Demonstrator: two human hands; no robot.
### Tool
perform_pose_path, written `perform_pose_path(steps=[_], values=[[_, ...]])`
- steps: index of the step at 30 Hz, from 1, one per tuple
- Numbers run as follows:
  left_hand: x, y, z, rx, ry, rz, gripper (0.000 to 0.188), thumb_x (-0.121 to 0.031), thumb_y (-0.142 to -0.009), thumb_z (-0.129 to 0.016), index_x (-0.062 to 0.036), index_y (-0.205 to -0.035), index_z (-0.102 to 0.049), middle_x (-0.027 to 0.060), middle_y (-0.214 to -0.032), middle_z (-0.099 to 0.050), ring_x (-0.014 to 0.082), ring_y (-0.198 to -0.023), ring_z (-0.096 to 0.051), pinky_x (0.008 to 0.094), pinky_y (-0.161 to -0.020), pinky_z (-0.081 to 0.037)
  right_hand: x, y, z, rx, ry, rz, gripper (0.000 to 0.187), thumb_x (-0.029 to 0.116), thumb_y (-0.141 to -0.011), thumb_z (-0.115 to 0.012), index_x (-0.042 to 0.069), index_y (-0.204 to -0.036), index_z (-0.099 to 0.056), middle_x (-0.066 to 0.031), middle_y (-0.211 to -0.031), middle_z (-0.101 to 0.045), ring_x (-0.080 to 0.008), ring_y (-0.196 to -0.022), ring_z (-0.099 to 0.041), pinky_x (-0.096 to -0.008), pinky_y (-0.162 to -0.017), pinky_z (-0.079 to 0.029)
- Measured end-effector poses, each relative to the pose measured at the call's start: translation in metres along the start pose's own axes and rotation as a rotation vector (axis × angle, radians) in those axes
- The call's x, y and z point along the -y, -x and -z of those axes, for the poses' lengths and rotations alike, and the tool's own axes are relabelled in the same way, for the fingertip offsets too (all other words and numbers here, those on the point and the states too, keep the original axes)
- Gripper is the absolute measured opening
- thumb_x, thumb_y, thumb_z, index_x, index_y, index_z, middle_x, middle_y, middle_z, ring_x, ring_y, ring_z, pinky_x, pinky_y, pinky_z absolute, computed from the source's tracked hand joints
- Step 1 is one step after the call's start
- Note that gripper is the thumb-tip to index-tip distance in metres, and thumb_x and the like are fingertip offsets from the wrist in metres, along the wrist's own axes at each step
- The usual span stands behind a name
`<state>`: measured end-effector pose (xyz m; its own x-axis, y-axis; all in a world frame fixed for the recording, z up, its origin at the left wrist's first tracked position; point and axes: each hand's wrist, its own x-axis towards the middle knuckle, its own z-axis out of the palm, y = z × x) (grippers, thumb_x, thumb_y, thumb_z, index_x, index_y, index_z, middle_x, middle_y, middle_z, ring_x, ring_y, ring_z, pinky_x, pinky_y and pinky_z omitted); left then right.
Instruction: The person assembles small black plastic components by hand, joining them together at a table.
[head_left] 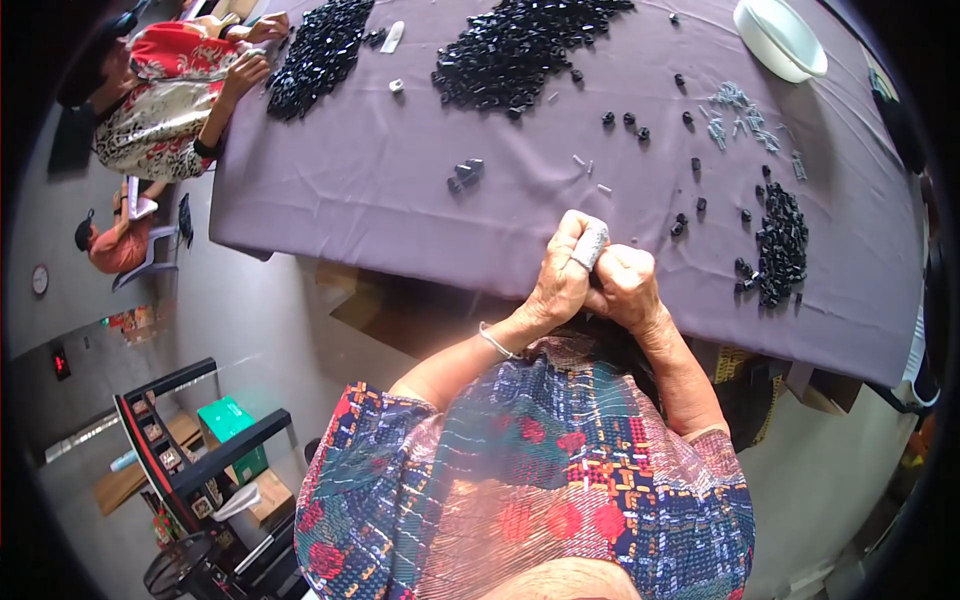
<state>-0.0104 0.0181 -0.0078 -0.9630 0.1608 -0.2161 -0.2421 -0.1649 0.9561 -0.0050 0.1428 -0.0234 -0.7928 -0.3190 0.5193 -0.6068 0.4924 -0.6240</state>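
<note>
At the table's near edge, my left hand (563,267) and my right hand (629,287) are pressed together, fingers curled in. Whatever lies between them is hidden by the fingers. A pale grey wrap (591,245) covers one finger of my left hand, and a light bracelet (494,341) circles that wrist. Just beyond the hands, a few thin grey pins (590,167) lie on the cloth. Farther left is a small cluster of black plastic pieces (465,175). Loose black pieces (680,224) lie to the right of my right hand.
A purple-grey cloth (400,210) covers the table. Large heaps of black pieces (515,60) lie at the back; a smaller black heap (782,245) and grey pins (735,97) are at right. A white tub (780,38) stands back right. Another person's hands (255,55) work at far left.
</note>
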Motion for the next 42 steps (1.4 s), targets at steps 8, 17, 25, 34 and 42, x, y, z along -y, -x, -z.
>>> perform_pose_path(steps=[8,17,25,34,42], values=[[-0.002,-0.001,-0.003,-0.019,-0.032,-0.034,0.01,-0.013,-0.095,-0.046,-0.0059,-0.089,-0.048,-0.0011,-0.081,-0.049,0.0064,-0.077,-0.045,0.022,-0.07,-0.041,0.003,-0.001,0.001,0.01,0.076,0.012,0.031,0.022,-0.067,-0.073,0.004,-0.065,-0.047,-0.0084,-0.055,-0.046,-0.0268,-0.049,-0.052,-0.0366,-0.047,-0.044],[0.003,-0.006,-0.009,-0.053,-0.032,-0.097,0.011,-0.011,-0.094,-0.045,-0.0058,-0.085,-0.047,-0.001,-0.076,-0.049,0.0068,-0.073,-0.045,0.0228,-0.067,-0.041,-0.002,0.002,-0.002,-0.012,0.063,0.035,0.027,0.018,-0.069,-0.071,0.004,-0.066,-0.049,-0.0102,-0.056,-0.049,-0.0278,-0.049,-0.053,-0.0373,-0.046,-0.045],[-0.016,0.012,0.007,-0.02,-0.168,-0.059,0.01,-0.012,-0.091,-0.056,-0.0022,-0.094,-0.055,0.0004,-0.083,-0.057,0.0065,-0.079,-0.051,0.0218,-0.07,-0.044,0.001,0.0,-0.002,-0.104,0.018,0.008,0.024,0.013,-0.069,-0.072,0.003,-0.069,-0.051,-0.0102,-0.059,-0.05,-0.0274,-0.05,-0.052,-0.0369,-0.046,-0.042],[-0.035,0.016,0.036,0.131,0.094,0.203,0.016,-0.014,-0.087,-0.064,-0.0013,-0.096,-0.061,0.003,-0.083,-0.063,0.0088,-0.074,-0.06,0.0215,-0.065,-0.048,0.006,-0.005,0.0,-0.096,0.002,0.005,0.021,0.017,-0.07,-0.072,0.005,-0.074,-0.056,-0.0097,-0.067,-0.057,-0.028,-0.059,-0.059,-0.0385,-0.052,-0.048],[-0.013,0.005,0.035,-0.158,-0.026,-0.157,0.012,-0.002,-0.084,-0.063,-0.002,-0.096,-0.058,0.0034,-0.087,-0.059,0.0098,-0.073,-0.056,0.0219,-0.066,-0.048,0.004,-0.005,0.008,-0.325,-0.209,-0.374,0.007,0.004,-0.083,-0.065,0.0,-0.086,-0.061,-0.0023,-0.068,-0.059,-0.0097,-0.058,-0.054,-0.0235,-0.053,-0.045]])
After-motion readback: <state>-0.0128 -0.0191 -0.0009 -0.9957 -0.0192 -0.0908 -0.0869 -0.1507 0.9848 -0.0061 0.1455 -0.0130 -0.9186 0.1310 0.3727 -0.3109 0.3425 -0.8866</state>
